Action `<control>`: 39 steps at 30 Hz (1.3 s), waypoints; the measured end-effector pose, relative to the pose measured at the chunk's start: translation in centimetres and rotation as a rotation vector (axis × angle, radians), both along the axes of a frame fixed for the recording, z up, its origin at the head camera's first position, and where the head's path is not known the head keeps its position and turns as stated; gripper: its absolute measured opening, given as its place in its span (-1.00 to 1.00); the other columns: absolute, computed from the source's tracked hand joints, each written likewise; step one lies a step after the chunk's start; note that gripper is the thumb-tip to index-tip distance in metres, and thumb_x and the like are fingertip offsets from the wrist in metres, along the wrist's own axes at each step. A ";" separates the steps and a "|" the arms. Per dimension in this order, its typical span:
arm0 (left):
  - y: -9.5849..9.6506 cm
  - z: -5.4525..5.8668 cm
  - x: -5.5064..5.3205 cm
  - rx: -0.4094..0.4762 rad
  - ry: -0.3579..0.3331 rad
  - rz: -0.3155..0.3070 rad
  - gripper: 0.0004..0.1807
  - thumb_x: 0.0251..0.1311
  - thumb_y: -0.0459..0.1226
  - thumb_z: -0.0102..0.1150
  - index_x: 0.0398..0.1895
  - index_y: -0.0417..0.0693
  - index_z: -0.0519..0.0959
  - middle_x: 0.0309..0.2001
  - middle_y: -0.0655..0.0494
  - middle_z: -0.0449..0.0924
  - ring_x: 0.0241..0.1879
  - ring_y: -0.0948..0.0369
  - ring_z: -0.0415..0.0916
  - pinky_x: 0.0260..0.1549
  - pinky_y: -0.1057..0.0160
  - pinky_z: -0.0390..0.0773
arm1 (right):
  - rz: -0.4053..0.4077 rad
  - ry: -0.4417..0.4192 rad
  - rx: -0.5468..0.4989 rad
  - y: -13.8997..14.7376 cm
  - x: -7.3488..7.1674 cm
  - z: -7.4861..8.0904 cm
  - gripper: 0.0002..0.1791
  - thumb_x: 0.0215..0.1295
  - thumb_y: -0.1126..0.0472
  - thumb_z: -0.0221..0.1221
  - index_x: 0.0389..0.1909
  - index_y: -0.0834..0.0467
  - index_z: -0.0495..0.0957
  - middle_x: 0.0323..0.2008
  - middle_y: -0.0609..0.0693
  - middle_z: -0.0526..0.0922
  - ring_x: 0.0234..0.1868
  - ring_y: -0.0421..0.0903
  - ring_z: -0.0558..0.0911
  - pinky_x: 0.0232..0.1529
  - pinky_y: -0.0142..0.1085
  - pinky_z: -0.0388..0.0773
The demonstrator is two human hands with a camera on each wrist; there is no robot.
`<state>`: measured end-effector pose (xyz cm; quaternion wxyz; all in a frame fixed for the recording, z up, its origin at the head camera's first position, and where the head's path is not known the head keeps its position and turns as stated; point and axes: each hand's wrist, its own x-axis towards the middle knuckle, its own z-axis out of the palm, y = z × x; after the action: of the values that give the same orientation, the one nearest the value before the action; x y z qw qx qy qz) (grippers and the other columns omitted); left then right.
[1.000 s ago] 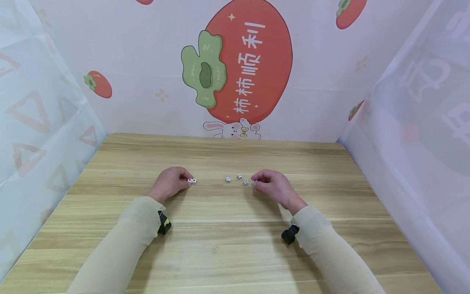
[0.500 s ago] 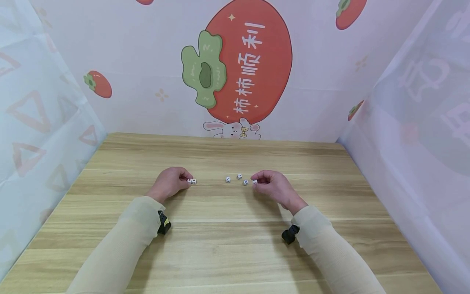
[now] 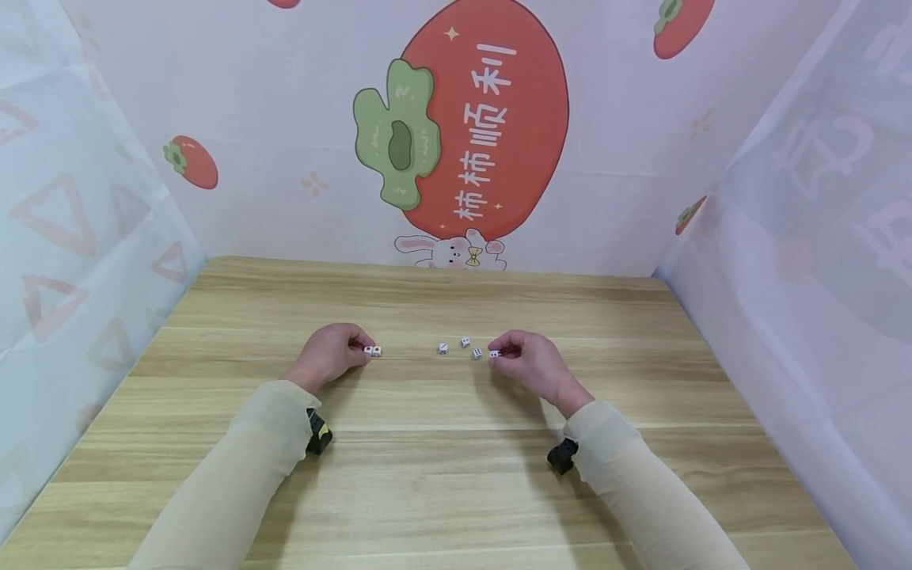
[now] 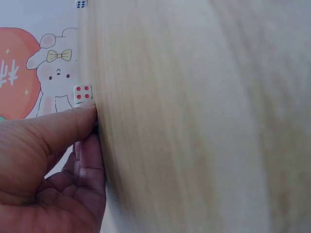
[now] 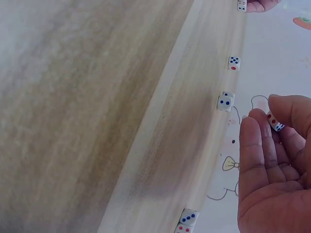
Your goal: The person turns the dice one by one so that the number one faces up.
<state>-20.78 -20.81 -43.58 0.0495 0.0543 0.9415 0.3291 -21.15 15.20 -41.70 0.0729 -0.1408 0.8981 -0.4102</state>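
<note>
On the wooden table, my left hand (image 3: 329,356) pinches a small white die (image 3: 368,351) between thumb and fingers. A second die (image 3: 378,351) sits right against it; in the left wrist view this die (image 4: 83,93) shows four red dots by the thumb tip. My right hand (image 3: 530,362) pinches another die (image 3: 495,355) between thumb and fingertips. In the right wrist view that die (image 5: 275,121) is tilted, with red and blue dots. Between the hands lie three loose dice: one to the left (image 3: 443,348), one farther back (image 3: 465,342) and one near the right fingers (image 3: 477,354).
In the right wrist view, white dice faces (image 5: 188,217) with blue and red dots show at the bottom edge; my right hand hides this spot from the head view. A printed cloth (image 3: 285,214) stands behind the table (image 3: 427,475), with cloth on both sides.
The die in my right hand has turned between the fingertips and shows more of its dotted face. My left hand and the loose dice stay where they were.
</note>
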 end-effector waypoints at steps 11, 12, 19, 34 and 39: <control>0.1 0.1 0.1 0.004 -0.006 0.002 -0.91 0.28 -0.33 0.36 -0.18 -0.09 0.75 -0.24 0.06 0.72 -0.24 0.15 0.53 -0.15 0.16 0.47 | -0.017 -0.024 -0.025 0.0 0.0 0.0 -0.75 0.29 0.19 0.42 -0.04 0.15 0.74 -0.17 -0.06 0.75 -0.15 -0.08 0.64 -0.11 -0.24 0.65; 0.1 0.1 0.1 0.002 -0.005 0.001 -0.91 0.28 -0.33 0.36 -0.18 -0.09 0.75 -0.24 0.06 0.71 -0.24 0.14 0.53 -0.15 0.16 0.47 | -0.018 -0.023 -0.026 0.0 -0.1 -0.1 -0.75 0.29 0.19 0.42 -0.04 0.14 0.74 -0.17 -0.05 0.74 -0.16 -0.07 0.64 -0.12 -0.24 0.64; 0.1 0.2 0.1 -0.001 -0.010 0.004 -0.91 0.28 -0.33 0.36 -0.18 -0.08 0.75 -0.24 0.06 0.71 -0.24 0.14 0.52 -0.15 0.17 0.47 | 0.004 0.003 -0.032 0.0 -0.1 -0.1 -0.76 0.29 0.19 0.43 -0.05 0.14 0.73 -0.19 -0.06 0.73 -0.17 -0.08 0.63 -0.15 -0.25 0.63; 0.1 0.1 0.0 0.005 -0.039 0.008 -0.90 0.29 -0.32 0.36 -0.16 -0.08 0.75 -0.26 0.08 0.69 -0.26 0.15 0.50 -0.19 0.20 0.44 | 0.016 0.006 0.013 -0.1 0.1 0.1 -0.71 0.31 0.22 0.40 0.04 0.14 0.75 -0.06 -0.02 0.78 -0.12 -0.13 0.69 -0.12 -0.30 0.67; 0.0 0.1 -0.1 0.000 -0.039 0.007 -0.89 0.29 -0.32 0.35 -0.15 -0.08 0.75 -0.25 0.08 0.69 -0.25 0.15 0.51 -0.18 0.20 0.44 | 0.030 0.026 0.034 -0.1 0.1 -0.1 -0.73 0.33 0.23 0.38 0.03 0.14 0.77 -0.08 -0.02 0.79 -0.14 -0.13 0.67 -0.15 -0.30 0.65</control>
<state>-20.89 -20.79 -43.50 0.0668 0.0444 0.9405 0.3302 -21.10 15.10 -41.80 0.0697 -0.1581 0.9037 -0.3917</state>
